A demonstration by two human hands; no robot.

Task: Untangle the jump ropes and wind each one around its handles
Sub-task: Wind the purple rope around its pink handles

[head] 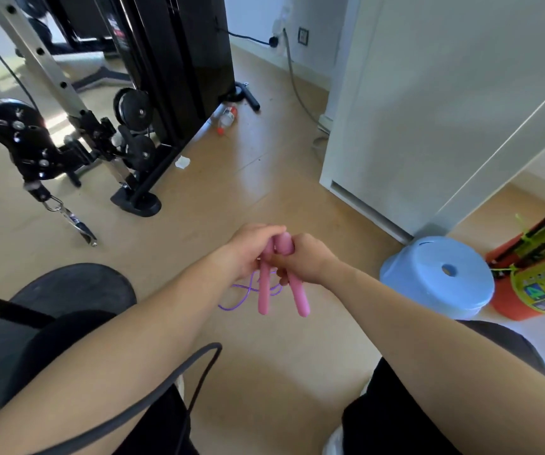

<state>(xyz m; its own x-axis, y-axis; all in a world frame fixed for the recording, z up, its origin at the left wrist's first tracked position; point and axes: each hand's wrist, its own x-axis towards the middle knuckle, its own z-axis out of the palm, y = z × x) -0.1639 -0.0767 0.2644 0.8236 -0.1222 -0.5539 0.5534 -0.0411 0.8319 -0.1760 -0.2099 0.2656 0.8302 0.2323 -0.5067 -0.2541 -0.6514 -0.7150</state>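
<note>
Bare forearms [140,336], black trousers [396,408] (white shoes [333,438] peeking out).

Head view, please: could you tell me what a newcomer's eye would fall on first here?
The pink handles at the centre stand out first, gripped side by side by the left hand and right hand, with a purple rope looping beneath them. Next come the blue stool on the floor at right and the black gym machine at upper left.
</note>
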